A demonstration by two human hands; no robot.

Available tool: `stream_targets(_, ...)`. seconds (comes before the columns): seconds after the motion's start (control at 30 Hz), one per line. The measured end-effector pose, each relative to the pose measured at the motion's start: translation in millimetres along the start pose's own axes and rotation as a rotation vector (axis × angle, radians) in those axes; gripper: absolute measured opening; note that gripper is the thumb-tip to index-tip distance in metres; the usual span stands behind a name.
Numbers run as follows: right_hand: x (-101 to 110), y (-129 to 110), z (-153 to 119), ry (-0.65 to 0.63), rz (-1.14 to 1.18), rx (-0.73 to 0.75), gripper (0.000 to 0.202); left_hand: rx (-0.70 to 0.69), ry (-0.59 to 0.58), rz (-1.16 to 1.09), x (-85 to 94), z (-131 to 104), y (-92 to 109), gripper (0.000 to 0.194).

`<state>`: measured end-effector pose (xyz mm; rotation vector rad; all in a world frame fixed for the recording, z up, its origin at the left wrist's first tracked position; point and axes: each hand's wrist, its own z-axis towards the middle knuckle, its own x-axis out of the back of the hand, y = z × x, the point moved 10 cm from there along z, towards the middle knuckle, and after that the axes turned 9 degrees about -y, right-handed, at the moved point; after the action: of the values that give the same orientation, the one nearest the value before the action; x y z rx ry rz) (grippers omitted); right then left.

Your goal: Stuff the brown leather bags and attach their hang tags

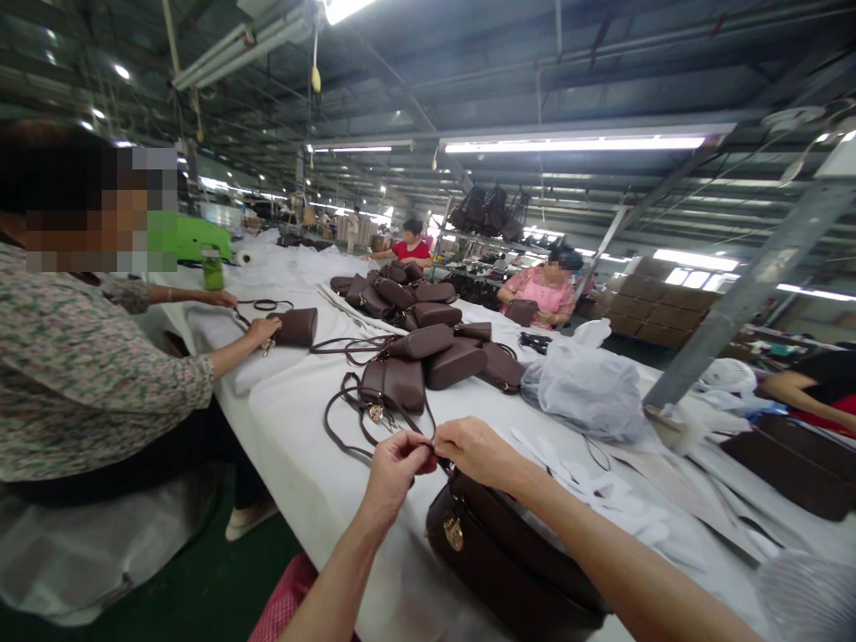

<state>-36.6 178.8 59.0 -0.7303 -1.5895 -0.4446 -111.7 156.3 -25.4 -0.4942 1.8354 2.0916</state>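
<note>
Dark-brown bag (512, 562) sits on the white-covered tabletop (394, 557), right in front of the wearer, under the right forearm. Gold badge (453, 534) on its end: raised design, any lettering too small to read. Strap (443, 465) comes up from the bag to both hands. Left hand (401, 462): grip closed, thumb and fingertips pinching the strap. Right hand (472, 448): grip closed on the strap too, just beside the left.

Just beyond the hands: second brown bag (394, 382), strap looped on its left, gold badge (375, 413) similar, also unreadable. Behind it, heap of brown bags (401, 290). White pieces (575, 473) lie right of the wearer's bag; clear plastic sack (588, 388) behind those.

Left side: co-worker in floral shirt (100, 383), both hands at a small brown bag (298, 327); green jar (212, 270) near. Far side: person in pink (540, 290) holding a brown bag, person in red (407, 248) further back. Cardboard boxes (642, 299) stacked right, markings not legible.
</note>
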Motion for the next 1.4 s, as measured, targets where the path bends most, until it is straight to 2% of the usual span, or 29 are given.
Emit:
stream_targets(0.23,-2,1,1,-0.004,0.014,0.018,0.024,-0.014,0.056,0.047,6.1,1,1,0.029)
stream_targets(0.43,1,-1,-2,0.035,-0.026,0.004,0.024,0.008,0.074,0.044,4.1,1,0,0.022)
stream_targets(0.6,4,-2,-5,0.058,0.023,0.011,0.021,0.021,0.123,0.009,10.2,-1,-3,0.019)
stream_targets(0.8,6,-3,-5,0.077,0.067,0.029,0.019,0.008,0.091,0.023,6.9,-4,-2,0.024)
stream_targets(1.0,4,-3,-4,0.081,0.046,0.043,0.022,-0.037,0.121,0.057,5.6,-3,2,0.022)
stream_targets(1.2,5,0,-4,0.138,0.019,0.042,0.023,-0.036,0.118,0.034,4.8,-4,2,0.025)
stream_targets(1.4,5,-3,-4,0.12,-0.014,0.02,0.022,-0.028,0.158,0.039,7.9,-7,4,0.026)
